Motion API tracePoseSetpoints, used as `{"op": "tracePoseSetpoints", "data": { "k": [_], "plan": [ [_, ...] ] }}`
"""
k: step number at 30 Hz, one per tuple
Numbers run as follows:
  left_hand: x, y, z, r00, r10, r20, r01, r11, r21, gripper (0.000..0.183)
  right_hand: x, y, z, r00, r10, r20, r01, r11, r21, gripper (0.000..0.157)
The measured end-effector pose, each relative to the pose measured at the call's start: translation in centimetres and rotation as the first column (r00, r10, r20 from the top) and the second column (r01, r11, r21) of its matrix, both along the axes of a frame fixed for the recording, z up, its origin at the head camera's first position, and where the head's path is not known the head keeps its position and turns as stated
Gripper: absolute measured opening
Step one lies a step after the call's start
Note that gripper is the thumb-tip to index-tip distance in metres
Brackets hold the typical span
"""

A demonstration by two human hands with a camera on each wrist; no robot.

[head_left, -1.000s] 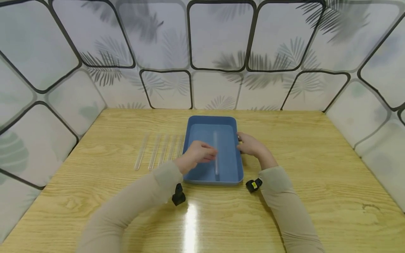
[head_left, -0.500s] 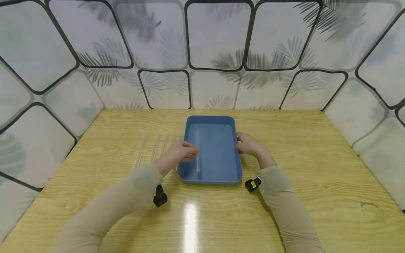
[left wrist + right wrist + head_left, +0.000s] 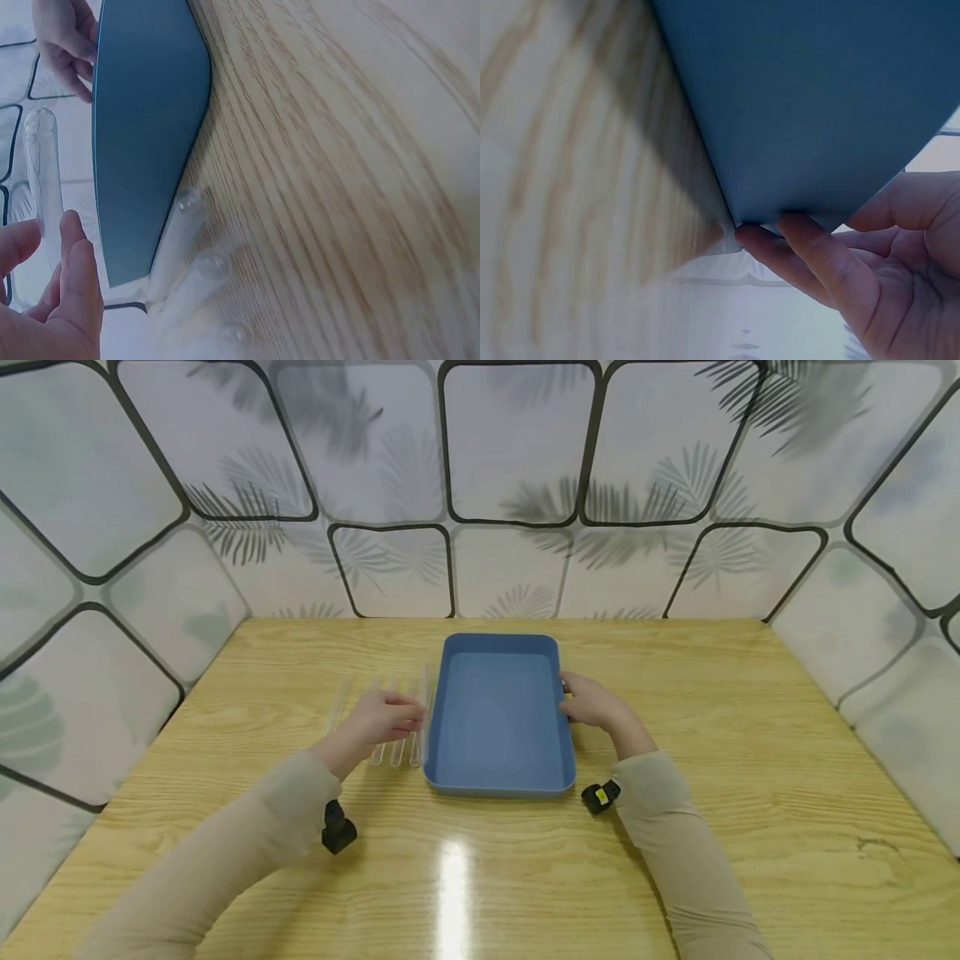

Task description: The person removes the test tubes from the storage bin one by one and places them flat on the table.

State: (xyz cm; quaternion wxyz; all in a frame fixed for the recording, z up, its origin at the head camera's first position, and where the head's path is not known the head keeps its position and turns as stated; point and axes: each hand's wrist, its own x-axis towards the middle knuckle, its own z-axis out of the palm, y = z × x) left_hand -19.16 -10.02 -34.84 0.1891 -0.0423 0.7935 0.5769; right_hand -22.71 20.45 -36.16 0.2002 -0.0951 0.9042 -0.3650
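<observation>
Between thumb and fingers, my left hand (image 3: 375,720) pinches a clear test tube (image 3: 46,169). In the left wrist view its rounded end points up, above the tray's rim. The head view puts this tube just along the left wall of a blue rectangular tray (image 3: 501,718). Several more clear test tubes (image 3: 396,750) lie side by side on the table under and beside my left hand, which partly covers them. My right hand (image 3: 600,703) rests its fingertips (image 3: 799,225) against the outer right wall of the tray.
The wooden table (image 3: 712,860) reaches back to a patterned wall panel (image 3: 510,443), with side panels at left and right. A small black wrist camera (image 3: 339,828) sits below my left sleeve, another wrist camera (image 3: 600,797) by the right.
My left hand has carried the test tube leftward, from over the middle of the tray to beyond its left wall. The right hand stays at the tray's right side.
</observation>
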Motion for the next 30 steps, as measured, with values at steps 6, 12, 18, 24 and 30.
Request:
{"op": "tracePoseSetpoints", "data": {
  "k": [6,12,18,24,30],
  "plan": [
    [0.2,-1.7,0.0,1.0,0.008,-0.019,-0.008,1.0,-0.01,0.038,0.0,-0.1,0.1,1.0,0.001,-0.011,-0.001,1.0,-0.008,0.06],
    [0.5,-3.6,-0.2,0.999,0.03,-0.019,-0.031,0.999,-0.01,0.04,0.1,-0.1,0.1,1.0,0.004,-0.016,-0.004,1.0,-0.017,0.06],
    [0.8,-5.7,-0.2,0.998,0.06,-0.014,-0.06,0.998,-0.02,0.045,0.1,0.0,0.0,1.0,0.003,-0.008,-0.004,1.0,-0.016,0.06],
    [1.2,-7.3,-0.1,0.996,0.086,-0.008,-0.087,0.995,-0.041,0.049,0.1,0.0,0.0,1.0,0.0,-0.006,0.0,1.0,-0.002,0.06],
    [1.4,-8.8,0.0,0.995,0.099,-0.024,-0.1,0.993,-0.067,0.051,0.1,0.0,-0.1,1.0,0.005,-0.015,-0.005,1.0,0.008,0.06]
  ]
}}
